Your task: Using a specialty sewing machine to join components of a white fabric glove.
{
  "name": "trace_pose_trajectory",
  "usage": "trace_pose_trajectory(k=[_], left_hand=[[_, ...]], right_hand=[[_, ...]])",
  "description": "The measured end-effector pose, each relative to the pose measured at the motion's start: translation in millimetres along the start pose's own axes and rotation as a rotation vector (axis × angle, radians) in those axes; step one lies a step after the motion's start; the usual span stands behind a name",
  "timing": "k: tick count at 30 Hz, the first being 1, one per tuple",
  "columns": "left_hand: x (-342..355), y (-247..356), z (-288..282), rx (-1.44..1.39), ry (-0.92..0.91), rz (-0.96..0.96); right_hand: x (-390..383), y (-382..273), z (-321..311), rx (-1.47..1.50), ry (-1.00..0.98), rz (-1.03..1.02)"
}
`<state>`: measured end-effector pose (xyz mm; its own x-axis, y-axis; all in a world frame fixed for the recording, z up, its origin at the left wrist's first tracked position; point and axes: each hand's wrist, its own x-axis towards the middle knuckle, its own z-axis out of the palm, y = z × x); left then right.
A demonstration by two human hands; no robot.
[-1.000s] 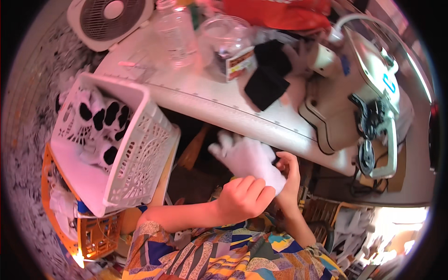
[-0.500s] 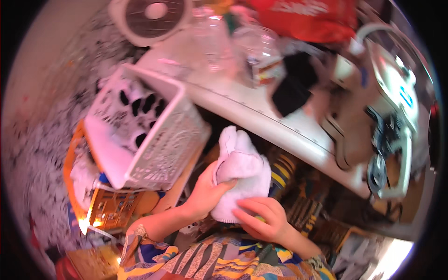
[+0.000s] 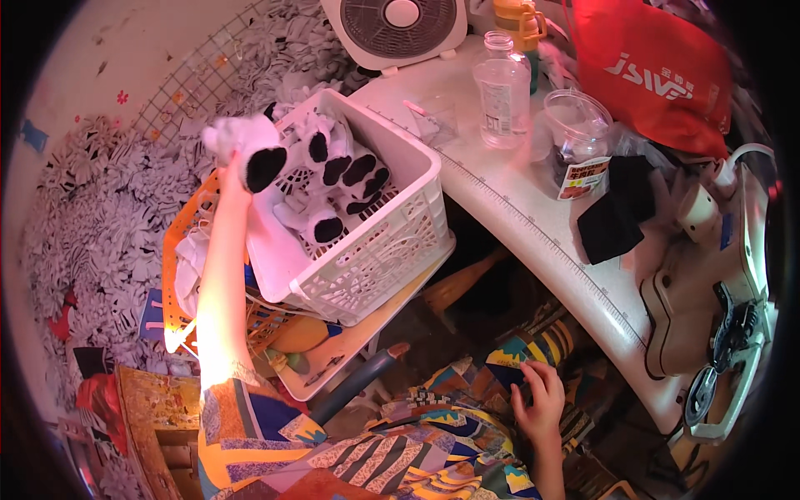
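Note:
My left hand (image 3: 236, 173) is raised at the upper left, gripping a white fabric glove (image 3: 250, 137) with a dark oval end, beside the top of the white plastic basket (image 3: 367, 277). Inside the basket lie several white fabric bundles (image 3: 304, 212) with black oval ends. My right hand (image 3: 540, 400) is low at the right, near my patterned clothing, its fingers apart and slightly bent, holding nothing.
A curved white table (image 3: 525, 233) carries a fan (image 3: 400, 21), clear bottle (image 3: 500, 100), plastic tub (image 3: 575, 125), red bag (image 3: 642, 67), black cloths (image 3: 617, 217) and beige machine (image 3: 683, 325). An orange crate (image 3: 179, 308) and heaped white fabric pieces (image 3: 100, 200) stand left.
My left hand has lifted the glove from in front of me up and leftward to the basket. My right hand has let go and moved right. The view has turned.

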<state>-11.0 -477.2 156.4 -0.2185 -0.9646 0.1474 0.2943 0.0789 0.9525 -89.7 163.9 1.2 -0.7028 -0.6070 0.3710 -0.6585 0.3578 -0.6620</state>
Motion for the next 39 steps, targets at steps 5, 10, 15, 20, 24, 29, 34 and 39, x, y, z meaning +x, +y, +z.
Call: trace_pose_trajectory(k=[5, 10, 15, 20, 24, 29, 34, 39], left_hand=[[55.8, -72.8, -1.3, 0.119, 0.259, 0.054], [71.9, -89.2, -17.1, 0.465, 0.379, 0.215], [61.8, -125.0, -34.0, 0.825, 0.283, -0.469], [51.2, -143.7, -29.0, 1.4, -0.17, -1.112], [46.7, -137.4, -38.7, 1.584, -0.352, -0.854], [47.6, -129.2, -47.9, 1.746, -0.116, -0.34], [14.1, -99.1, 29.6, 2.286, -0.457, 0.321], [-93.8, 0.5, 140.3, 2.253, -0.44, 0.506]], right_hand=[[-13.6, 3.1, 8.5, -0.085, -0.105, 0.053], [-19.6, 3.9, 10.7, -0.093, -0.152, 0.097], [-12.5, 8.4, 11.6, -0.137, -0.199, 0.12], [-5.3, 12.3, 9.0, -0.196, -0.253, 0.118], [-2.6, 12.6, 10.0, -0.207, -0.27, 0.116], [-0.9, 10.8, 14.3, -0.204, -0.284, 0.113], [-1.9, 11.1, 9.8, -0.212, -0.277, 0.101], [-3.9, 15.8, 0.5, -0.194, -0.239, 0.107]])
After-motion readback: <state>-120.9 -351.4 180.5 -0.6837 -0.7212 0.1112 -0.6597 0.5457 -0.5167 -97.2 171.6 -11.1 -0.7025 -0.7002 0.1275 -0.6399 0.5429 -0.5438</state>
